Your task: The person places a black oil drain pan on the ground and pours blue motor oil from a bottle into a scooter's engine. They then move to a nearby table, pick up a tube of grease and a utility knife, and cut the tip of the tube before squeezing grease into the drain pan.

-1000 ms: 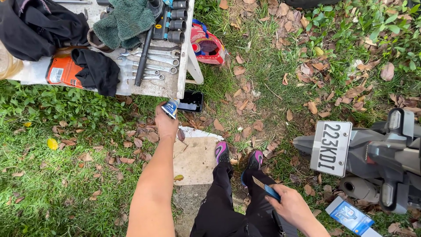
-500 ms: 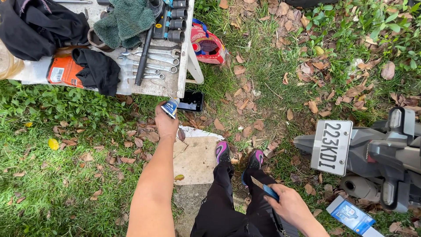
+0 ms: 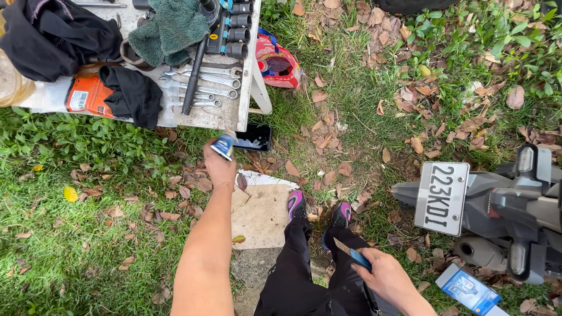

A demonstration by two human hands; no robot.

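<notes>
- The white table [image 3: 246, 88] bears a socket rail [image 3: 234, 26], a row of wrenches [image 3: 202, 88], a green cloth [image 3: 170, 29] and black garments [image 3: 52, 32]
- Just below its near edge, the left hand [image 3: 219, 167] is clamped on a small blue-and-white pack [image 3: 224, 144], which juts above the fingers; a black phone [image 3: 253, 137] lies just beside it
- Well away from the table, by the scooter [image 3: 515, 210], the right hand [image 3: 389, 278] has its fingers closed around a thin blue object [image 3: 360, 258]

Outdoor repair spot, grass [image 3: 70, 257], tool table [image 3: 234, 114], motorcycle [image 3: 503, 205]
</notes>
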